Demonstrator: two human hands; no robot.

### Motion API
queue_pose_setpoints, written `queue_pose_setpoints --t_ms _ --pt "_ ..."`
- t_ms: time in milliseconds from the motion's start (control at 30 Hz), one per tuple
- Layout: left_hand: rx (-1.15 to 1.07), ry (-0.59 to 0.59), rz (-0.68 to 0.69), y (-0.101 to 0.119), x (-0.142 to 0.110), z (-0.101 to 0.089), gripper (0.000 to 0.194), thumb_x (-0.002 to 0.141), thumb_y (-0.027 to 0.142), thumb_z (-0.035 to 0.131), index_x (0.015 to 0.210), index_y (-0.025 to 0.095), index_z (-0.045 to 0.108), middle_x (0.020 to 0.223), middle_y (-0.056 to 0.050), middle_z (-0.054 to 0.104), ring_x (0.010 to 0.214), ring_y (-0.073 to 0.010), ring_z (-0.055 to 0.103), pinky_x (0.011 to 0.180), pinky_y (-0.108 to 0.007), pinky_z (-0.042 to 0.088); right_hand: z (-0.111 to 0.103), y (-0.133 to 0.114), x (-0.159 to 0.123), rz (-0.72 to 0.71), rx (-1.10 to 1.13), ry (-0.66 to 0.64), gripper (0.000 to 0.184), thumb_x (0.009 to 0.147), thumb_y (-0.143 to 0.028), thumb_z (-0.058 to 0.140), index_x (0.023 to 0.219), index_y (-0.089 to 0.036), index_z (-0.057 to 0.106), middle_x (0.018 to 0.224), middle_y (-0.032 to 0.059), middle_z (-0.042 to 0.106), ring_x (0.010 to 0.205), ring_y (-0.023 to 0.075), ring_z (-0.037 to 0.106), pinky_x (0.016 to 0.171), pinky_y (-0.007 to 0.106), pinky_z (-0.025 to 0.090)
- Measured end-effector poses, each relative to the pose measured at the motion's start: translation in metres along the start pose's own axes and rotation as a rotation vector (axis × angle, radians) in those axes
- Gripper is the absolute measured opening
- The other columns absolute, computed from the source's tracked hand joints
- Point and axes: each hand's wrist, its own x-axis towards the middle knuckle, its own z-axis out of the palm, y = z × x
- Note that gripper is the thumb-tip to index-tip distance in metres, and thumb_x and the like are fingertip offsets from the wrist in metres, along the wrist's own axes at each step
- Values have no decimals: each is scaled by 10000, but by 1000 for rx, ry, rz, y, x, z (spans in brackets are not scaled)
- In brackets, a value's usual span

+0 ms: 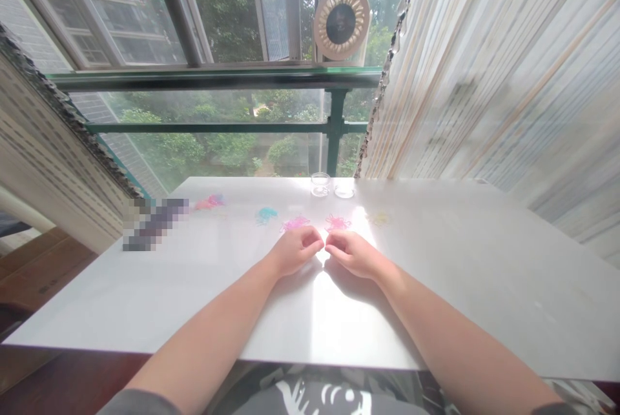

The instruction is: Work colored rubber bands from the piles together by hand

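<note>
My left hand point(297, 251) and my right hand point(354, 253) meet over the middle of the white table point(203, 299), fingertips almost touching. Both are closed in a pinch, thumb against forefinger. Whatever they hold, if anything, is too small to make out in the bright sunlight. Just beyond my left hand lies a magenta pile of thin strands point(294, 223), which look like small rubber bands. A pink pile point(338, 222) is just past my right hand. Farther left is a blue pile point(267, 214), and to the right a faint yellow one point(380, 217).
Two small clear round containers point(320, 185) point(344, 190) stand near the table's far edge. A red and purple pile point(210, 201) lies at the far left, beside a blurred-out dark patch point(155, 224). A round white fan point(341, 18) stands by the window, between curtains point(484, 66).
</note>
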Motion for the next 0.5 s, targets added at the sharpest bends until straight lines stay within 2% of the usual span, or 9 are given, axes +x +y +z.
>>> queue_pose_setpoints --t_ms 200,333,500 --pt "14 20 -7 0 0 -3 229 811 353 475 782 183 627 744 -24 643 682 -148 565 644 -264 444 -4 0 1 -2 -2 36 130 809 -238 458 705 -185 518 616 -28 504 566 109 418 561 247 339" --pt "-24 -8 27 2 0 -1 165 758 308 561 849 194 640 789 -20 674 721 -149 602 688 -259 452 -2 2 1 -12 6 63 136 819 -243 452 713 -186 516 637 -24 508 576 110 426 563 244 343" --pt "-5 18 51 4 -1 1 129 762 278 551 768 193 647 744 -10 675 683 -136 596 667 -252 449 0 2 1 -9 20 61 147 828 -260 452 716 -187 512 633 -24 500 564 107 418 550 240 339"
